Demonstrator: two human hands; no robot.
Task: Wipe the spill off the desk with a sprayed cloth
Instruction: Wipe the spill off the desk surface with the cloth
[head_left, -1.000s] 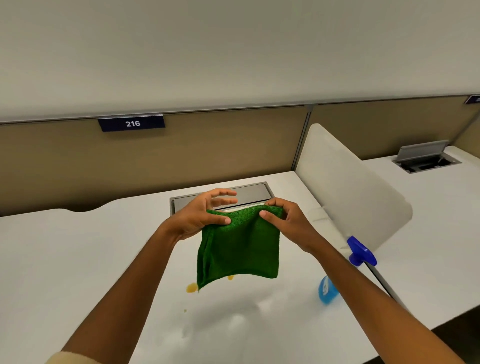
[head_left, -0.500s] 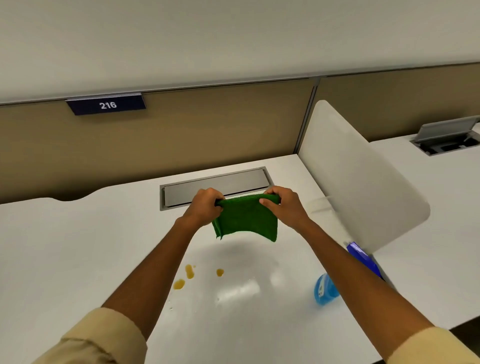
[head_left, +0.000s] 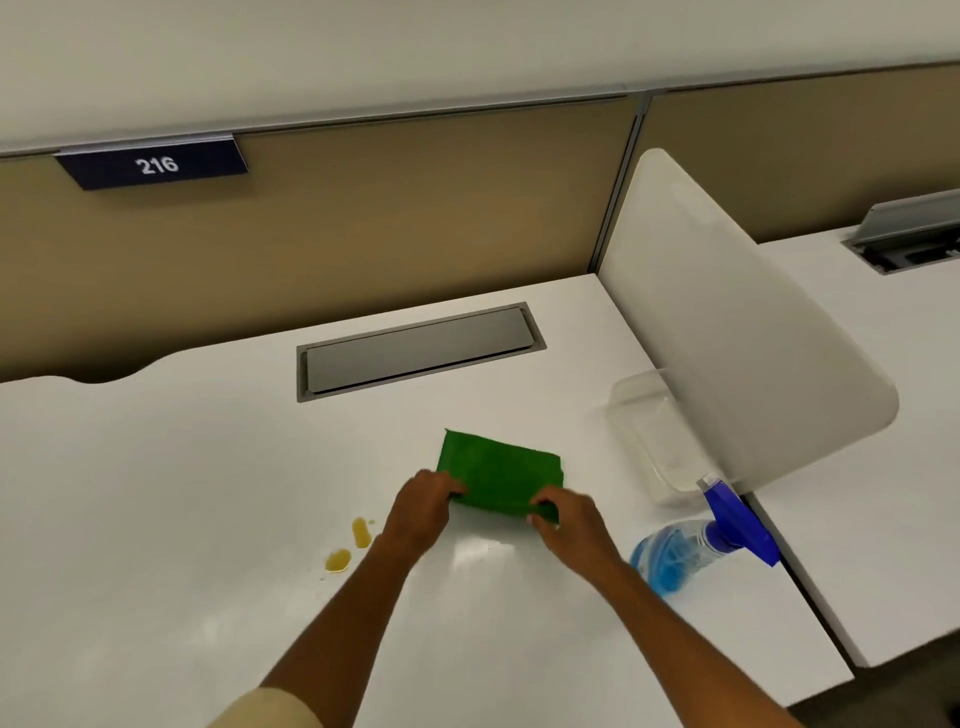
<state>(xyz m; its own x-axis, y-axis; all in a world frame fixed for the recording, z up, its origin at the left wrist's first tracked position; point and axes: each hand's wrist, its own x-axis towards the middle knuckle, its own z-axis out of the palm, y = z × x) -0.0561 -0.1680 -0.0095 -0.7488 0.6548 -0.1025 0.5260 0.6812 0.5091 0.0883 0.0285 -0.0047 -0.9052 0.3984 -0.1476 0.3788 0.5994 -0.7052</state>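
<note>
A folded green cloth (head_left: 498, 470) lies flat on the white desk (head_left: 156, 493). My left hand (head_left: 422, 512) grips its near left corner. My right hand (head_left: 569, 519) pinches the near right corner. Two small yellow-orange spill drops (head_left: 349, 545) sit on the desk just left of my left hand, apart from the cloth. A spray bottle (head_left: 696, 545) with blue liquid and a blue trigger head stands at the right, close to my right forearm.
A grey cable hatch (head_left: 415, 349) is set into the desk behind the cloth. A white divider panel (head_left: 727, 332) with a clear bracket (head_left: 649, 436) rises on the right. A tan partition with a sign "216" (head_left: 156, 165) backs the desk.
The cloth was held up and hanging in the air; both hands lowered it onto the desk, where it now lies flat, still held at its near corners.
</note>
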